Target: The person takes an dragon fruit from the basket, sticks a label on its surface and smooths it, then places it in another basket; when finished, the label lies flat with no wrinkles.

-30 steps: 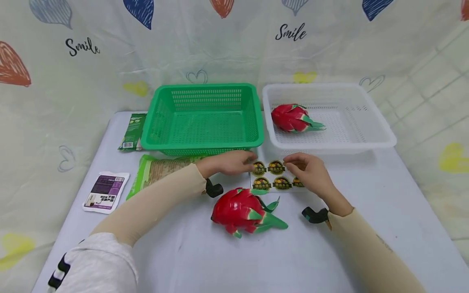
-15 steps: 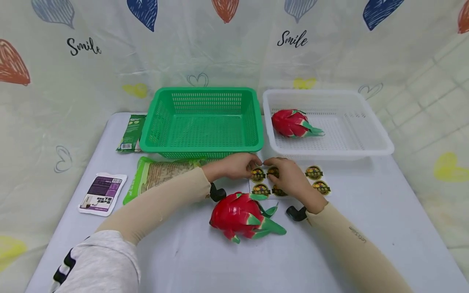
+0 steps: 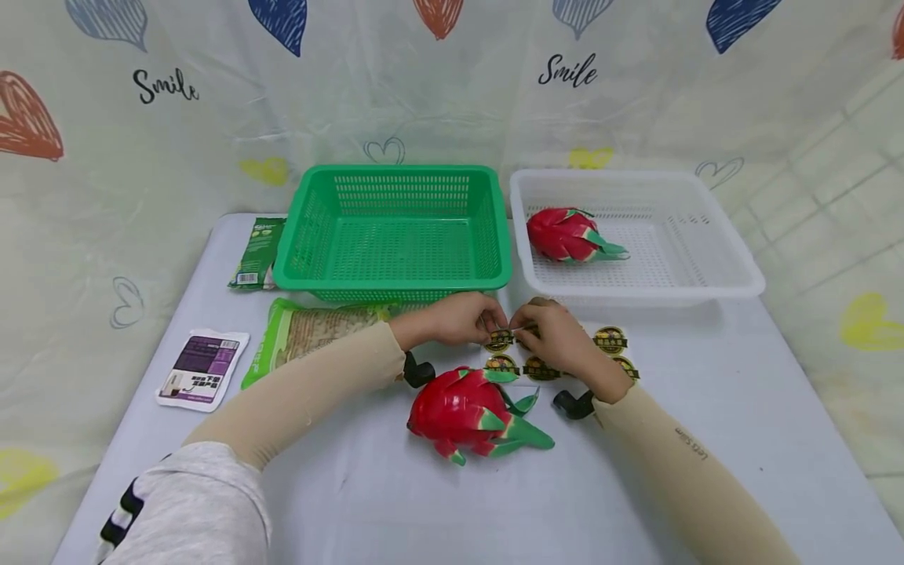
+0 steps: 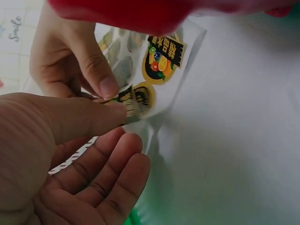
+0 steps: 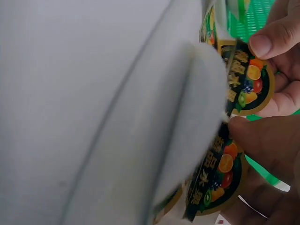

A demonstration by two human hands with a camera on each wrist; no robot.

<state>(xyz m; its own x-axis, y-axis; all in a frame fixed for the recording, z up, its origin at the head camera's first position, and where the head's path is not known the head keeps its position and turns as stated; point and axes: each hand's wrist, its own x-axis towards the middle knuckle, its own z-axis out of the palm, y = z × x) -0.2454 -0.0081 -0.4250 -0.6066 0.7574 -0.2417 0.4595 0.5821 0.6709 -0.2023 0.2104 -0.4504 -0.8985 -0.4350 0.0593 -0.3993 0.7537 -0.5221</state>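
Observation:
A sheet of round fruit stickers (image 3: 500, 366) lies just behind a red dragon fruit (image 3: 461, 414) with green tips. My left hand (image 3: 466, 318) pinches the sheet's far left corner; in the right wrist view its thumb (image 5: 261, 46) presses on one black-and-gold sticker (image 5: 253, 82). Close beside it, my right hand (image 3: 558, 337) pinches the sheet, its thumb (image 5: 243, 131) by a second sticker (image 5: 220, 173). The sheet bends up between the two hands in the left wrist view. Whether a sticker has come off the backing, I cannot tell.
At the back stand a green basket (image 3: 391, 286) and a white basket (image 3: 678, 289), which holds another dragon fruit (image 3: 568, 235). On the left lie a green packet (image 3: 260, 249), a long green-edged bag (image 3: 318, 333) and a purple-and-white pouch (image 3: 202, 369).
My right hand has moved left across the sheet to meet my left hand, uncovering stickers on the right. My left hand's fingers have curled onto the sheet's corner, which has lifted.

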